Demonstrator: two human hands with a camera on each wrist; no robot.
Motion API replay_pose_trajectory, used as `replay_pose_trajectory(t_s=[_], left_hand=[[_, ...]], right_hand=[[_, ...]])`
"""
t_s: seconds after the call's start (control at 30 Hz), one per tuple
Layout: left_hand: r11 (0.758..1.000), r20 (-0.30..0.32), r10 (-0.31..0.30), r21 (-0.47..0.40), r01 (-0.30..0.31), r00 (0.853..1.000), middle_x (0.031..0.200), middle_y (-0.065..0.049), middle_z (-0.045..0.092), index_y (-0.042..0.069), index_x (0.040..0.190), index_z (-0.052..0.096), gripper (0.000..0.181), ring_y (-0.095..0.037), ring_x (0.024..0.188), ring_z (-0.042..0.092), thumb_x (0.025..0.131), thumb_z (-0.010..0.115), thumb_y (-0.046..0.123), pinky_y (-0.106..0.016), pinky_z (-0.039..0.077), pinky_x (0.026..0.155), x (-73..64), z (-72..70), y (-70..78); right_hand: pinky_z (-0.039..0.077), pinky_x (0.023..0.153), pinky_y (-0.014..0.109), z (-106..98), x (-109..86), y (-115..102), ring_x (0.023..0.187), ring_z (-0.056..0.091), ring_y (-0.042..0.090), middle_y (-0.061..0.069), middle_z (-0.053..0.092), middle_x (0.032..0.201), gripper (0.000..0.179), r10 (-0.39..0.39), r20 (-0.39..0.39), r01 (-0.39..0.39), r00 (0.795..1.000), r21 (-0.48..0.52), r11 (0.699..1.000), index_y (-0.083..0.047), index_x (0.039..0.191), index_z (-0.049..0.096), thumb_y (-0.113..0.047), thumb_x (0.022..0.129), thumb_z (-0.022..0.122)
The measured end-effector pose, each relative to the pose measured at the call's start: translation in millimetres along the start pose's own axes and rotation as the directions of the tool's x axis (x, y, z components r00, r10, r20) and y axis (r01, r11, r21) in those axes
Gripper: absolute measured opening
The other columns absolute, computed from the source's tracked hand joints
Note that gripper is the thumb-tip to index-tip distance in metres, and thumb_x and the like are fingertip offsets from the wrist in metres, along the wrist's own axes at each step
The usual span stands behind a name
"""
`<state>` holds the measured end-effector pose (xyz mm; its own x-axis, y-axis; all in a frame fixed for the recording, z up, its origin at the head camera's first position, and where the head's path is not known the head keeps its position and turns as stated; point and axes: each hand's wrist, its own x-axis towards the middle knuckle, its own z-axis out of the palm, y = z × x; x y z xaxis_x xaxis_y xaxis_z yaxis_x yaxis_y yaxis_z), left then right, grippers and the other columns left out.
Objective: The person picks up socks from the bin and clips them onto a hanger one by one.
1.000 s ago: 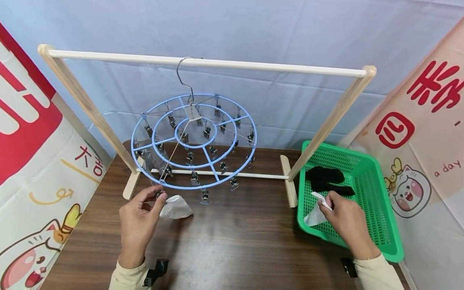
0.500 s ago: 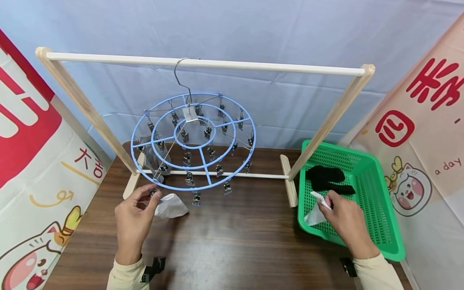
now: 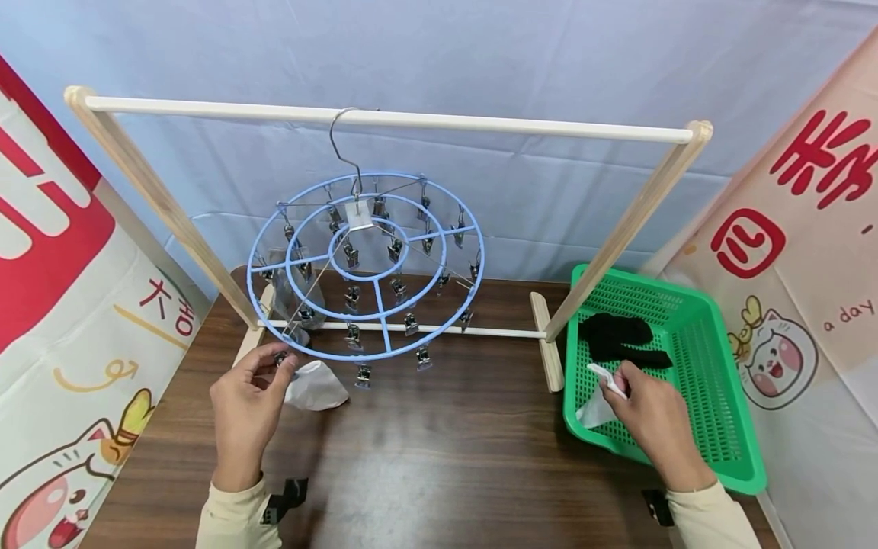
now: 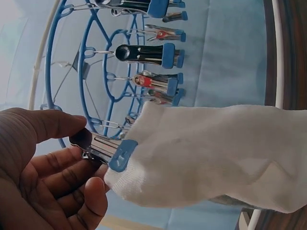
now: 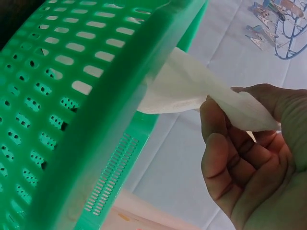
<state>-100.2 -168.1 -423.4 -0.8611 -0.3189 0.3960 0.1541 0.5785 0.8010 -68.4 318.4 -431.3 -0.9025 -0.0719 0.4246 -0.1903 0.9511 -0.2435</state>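
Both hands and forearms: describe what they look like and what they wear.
The left hand and the right hand are bare, with no gloves. Plain cream long sleeves, the left sleeve and the right sleeve, end at the wrists. A small, angular black fitting sits at each wrist, left fitting and right fitting; no cables or markings show on them.

i count one wooden rack (image 3: 480,121), one blue hanger (image 3: 359,216) of three rings, one green basket (image 3: 693,328), one surface (image 3: 425,435); two grips, left grip (image 3: 245,408) and right grip (image 3: 648,412); two white cloths (image 3: 317,387); two cartoon cats (image 3: 48,484); over a dozen clips (image 3: 353,335), some hidden; grey cloth (image 3: 309,285) and black cloth (image 3: 613,339), pieces i cannot tell apart
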Motion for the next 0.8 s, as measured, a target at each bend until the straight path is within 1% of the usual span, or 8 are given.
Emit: replay_pose_trajectory(t_s=[0.23,0.37,0.5,0.63,0.73,0.8], left_hand=[[0.998,-0.015,0.014,0.055,-0.013,1.000,0.081,-0.007,0.071,0.003,0.100,0.072,0.018,0.006,0.064,0.056,0.083,0.075,0.005,-0.009,0.042,0.057,4.7,-1.8,-1.1],[0.998,-0.016,0.017,0.066,-0.016,1.000,0.083,-0.008,0.072,0.002,0.100,0.072,0.018,0.007,0.065,0.057,0.083,0.074,0.006,-0.008,0.042,0.058,6.0,-2.8,-0.2],[0.998,-0.020,0.017,0.060,-0.015,1.000,0.084,-0.009,0.072,0.003,0.100,0.072,0.018,0.008,0.066,0.057,0.083,0.074,0.005,-0.007,0.042,0.058,6.5,-2.5,0.3],[0.999,-0.023,-0.004,0.031,0.005,1.000,0.086,-0.009,0.072,0.002,0.102,0.068,0.020,0.011,0.066,0.057,0.083,0.074,0.004,-0.007,0.043,0.058,6.0,-2.0,1.7],[0.999,-0.032,-0.025,0.023,0.026,0.999,0.084,-0.010,0.072,0.001,0.098,0.061,0.021,0.010,0.063,0.056,0.082,0.074,0.004,-0.007,0.042,0.056,4.7,-2.0,4.0],[0.999,-0.041,-0.031,0.027,0.032,0.999,0.077,-0.010,0.070,0.002,0.090,0.057,0.020,0.007,0.059,0.054,0.081,0.075,0.004,-0.009,0.040,0.052,3.8,-2.2,5.5]], right_hand=[[0.019,0.042,0.026,0.5,-0.3,0.7,0.044,0.024,0.008,-0.008,0.028,0.053,0.035,0.005,-0.005,-0.005,1.000,-0.004,1.000,-0.015,0.070,0.041,-0.007,0.080,0.074],[0.019,0.042,0.025,0.6,0.0,0.3,0.044,0.025,0.008,-0.008,0.028,0.052,0.035,0.009,-0.002,-0.009,1.000,-0.002,1.000,-0.015,0.070,0.040,-0.007,0.080,0.073],[0.020,0.042,0.026,1.1,-0.5,-0.2,0.044,0.026,0.009,-0.008,0.029,0.052,0.035,0.017,0.003,-0.017,1.000,0.000,1.000,-0.015,0.070,0.040,-0.007,0.081,0.072],[0.020,0.041,0.026,0.6,-1.2,-1.1,0.044,0.026,0.009,-0.008,0.030,0.052,0.034,0.026,0.010,-0.026,1.000,-0.002,1.000,-0.015,0.070,0.041,-0.007,0.081,0.072],[0.020,0.041,0.026,-0.1,-1.3,-2.0,0.043,0.026,0.009,-0.008,0.030,0.052,0.034,0.028,0.012,-0.028,1.000,-0.001,1.000,-0.015,0.070,0.041,-0.008,0.081,0.073],[0.020,0.041,0.026,-0.6,-0.8,-2.5,0.043,0.026,0.009,-0.008,0.030,0.052,0.034,0.027,0.012,-0.027,1.000,-0.001,1.000,-0.015,0.070,0.041,-0.008,0.080,0.073]])
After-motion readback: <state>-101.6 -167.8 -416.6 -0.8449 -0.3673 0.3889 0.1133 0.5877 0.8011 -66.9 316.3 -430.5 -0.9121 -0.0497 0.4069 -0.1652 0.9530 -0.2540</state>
